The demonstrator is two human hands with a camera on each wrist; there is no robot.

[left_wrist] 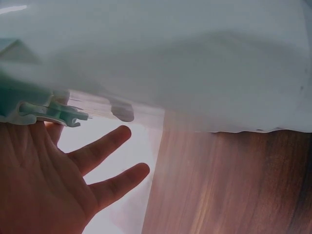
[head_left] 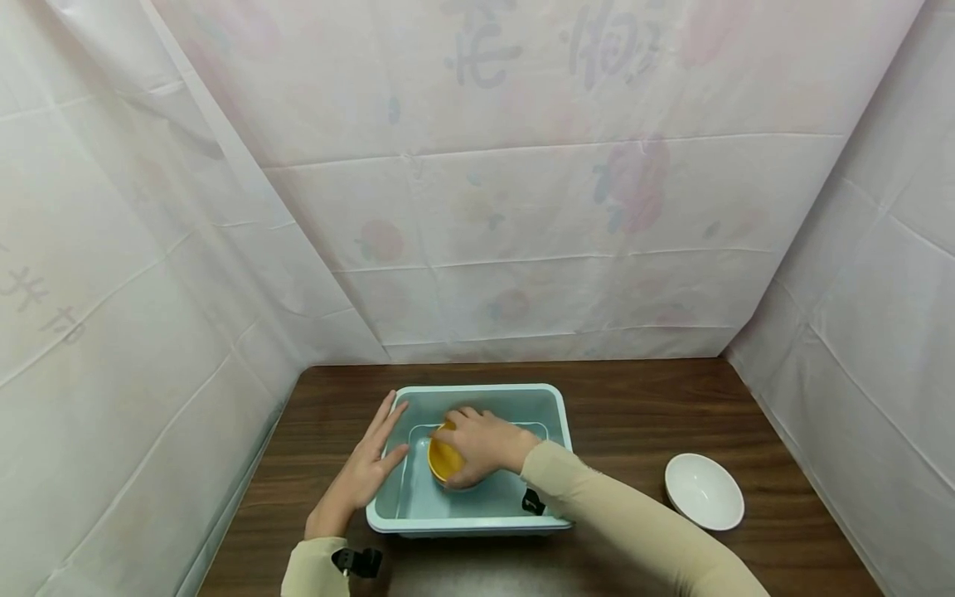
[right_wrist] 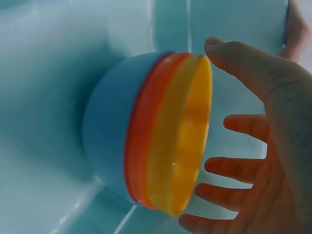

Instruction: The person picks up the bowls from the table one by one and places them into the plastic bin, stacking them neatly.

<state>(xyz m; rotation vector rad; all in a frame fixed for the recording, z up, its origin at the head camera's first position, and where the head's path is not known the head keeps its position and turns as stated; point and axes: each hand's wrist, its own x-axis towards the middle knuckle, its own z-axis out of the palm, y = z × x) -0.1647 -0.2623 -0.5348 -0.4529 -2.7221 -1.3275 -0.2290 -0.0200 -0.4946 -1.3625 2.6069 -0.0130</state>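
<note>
A stack of nested bowls sits inside a light blue plastic tub (head_left: 477, 524): a yellow bowl (right_wrist: 195, 141) innermost, a red-orange bowl (right_wrist: 144, 131) around it, and a blue bowl (right_wrist: 109, 126) outermost. My right hand (head_left: 488, 445) reaches over the stack from the right. In the right wrist view its thumb is right at the yellow rim, and the other fingers are spread apart beside the opening. At the tub's left edge, my left hand (head_left: 361, 477) lies with fingers extended and thumb apart, touching the rim. Its palm shows in the left wrist view.
A white bowl (head_left: 704, 491) stands on the dark wooden table (head_left: 619, 414), right of the tub and beyond my right forearm. Pale printed sheets (head_left: 552, 207) hang behind the table and along both sides.
</note>
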